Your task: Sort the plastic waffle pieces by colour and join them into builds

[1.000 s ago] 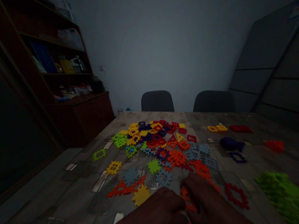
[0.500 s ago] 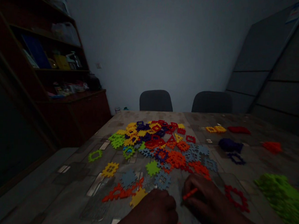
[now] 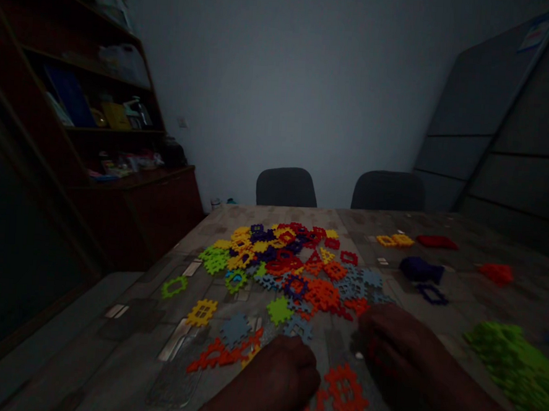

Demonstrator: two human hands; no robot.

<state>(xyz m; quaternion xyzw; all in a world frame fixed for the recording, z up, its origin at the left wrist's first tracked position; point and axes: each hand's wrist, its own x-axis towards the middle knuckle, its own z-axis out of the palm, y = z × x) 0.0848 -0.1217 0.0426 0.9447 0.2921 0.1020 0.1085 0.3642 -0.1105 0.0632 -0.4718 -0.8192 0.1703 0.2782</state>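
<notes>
Orange, toothed, square plastic tile lies between curled left hand and right hand, side edges slanting away leftward; what either grip holds cannot be told.

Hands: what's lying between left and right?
Head view: an orange square piece with window openings lies between the left hand and right hand, low in the frame; part of another orange piece shows beside the left hand.

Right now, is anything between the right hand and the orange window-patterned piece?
Nothing visible: just tabletop shows between the right hand and the orange window-patterned piece, which lies to its left.
</notes>
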